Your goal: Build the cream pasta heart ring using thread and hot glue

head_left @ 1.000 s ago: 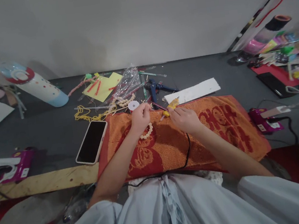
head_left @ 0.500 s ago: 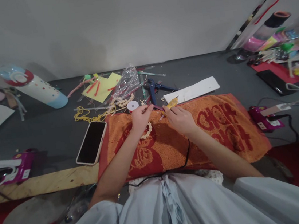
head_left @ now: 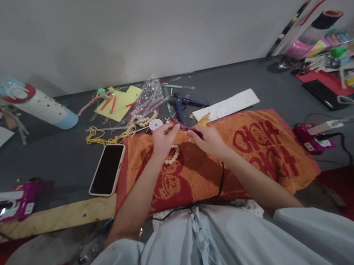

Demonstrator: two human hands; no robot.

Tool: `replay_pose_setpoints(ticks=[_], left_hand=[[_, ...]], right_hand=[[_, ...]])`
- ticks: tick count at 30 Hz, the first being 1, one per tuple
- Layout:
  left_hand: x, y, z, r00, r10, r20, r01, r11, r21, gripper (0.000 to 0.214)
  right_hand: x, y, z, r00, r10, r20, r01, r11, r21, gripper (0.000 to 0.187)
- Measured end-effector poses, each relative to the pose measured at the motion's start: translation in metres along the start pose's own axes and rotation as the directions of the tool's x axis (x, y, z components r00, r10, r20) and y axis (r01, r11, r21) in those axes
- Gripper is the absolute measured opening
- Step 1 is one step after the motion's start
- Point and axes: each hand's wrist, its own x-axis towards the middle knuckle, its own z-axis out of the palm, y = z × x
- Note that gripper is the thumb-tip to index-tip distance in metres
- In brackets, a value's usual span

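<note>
My left hand (head_left: pixel 163 140) is closed in a pinch on one end of a thin dark red strip (head_left: pixel 182 125). At the strip's other end, the fingers of my right hand (head_left: pixel 210 140) are bent together around it. Both hands hover over the upper part of an orange and red towel (head_left: pixel 202 177). A small ring of pale beads (head_left: pixel 176 154) lies on the towel beside my left wrist. Just behind the left fingers sits a white spool (head_left: pixel 155 124). A yellow piece (head_left: pixel 204 119) lies behind my right hand, partly covered.
Behind the hands lie a blue plier-like tool (head_left: pixel 180 106), a white strip (head_left: pixel 227 105), clear plastic (head_left: pixel 152 93), yellow paper (head_left: pixel 119 104) and yellow cord (head_left: pixel 96 136). Left are a phone (head_left: pixel 107 170) and a bottle (head_left: pixel 43 106); purple power strips (head_left: pixel 311 136) flank the towel.
My right hand has shifted slightly left and its thumb now stands more apart from the bent fingers. The strip stays between both hands. The whole view has shifted a little.
</note>
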Motion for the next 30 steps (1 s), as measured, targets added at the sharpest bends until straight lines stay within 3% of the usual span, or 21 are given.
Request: replay_pose_setpoints(ticks=[5,8,17,30], left_hand=[[0.001,-0.002,-0.001,0.998,0.031,0.06,-0.035,0.998,0.06,0.04],[0.001,-0.003,-0.002,0.993,0.079,0.084,-0.087,0.991,0.1,0.048],[0.001,-0.003,-0.004,0.961,0.202,0.19,-0.243,0.942,0.23,0.055],[0.003,-0.007,-0.01,0.961,0.236,0.141,-0.267,0.927,0.264,0.053]], right_hand=[[0.004,0.004,-0.001,0.992,0.09,0.085,-0.109,0.96,0.258,0.035],[0.004,0.005,0.0,0.984,0.157,0.08,-0.175,0.929,0.326,0.035],[0.002,0.002,0.009,0.979,0.192,0.065,-0.197,0.831,0.52,0.041],[0.001,0.006,0.003,0.979,0.203,0.001,-0.187,0.901,0.392,0.037]])
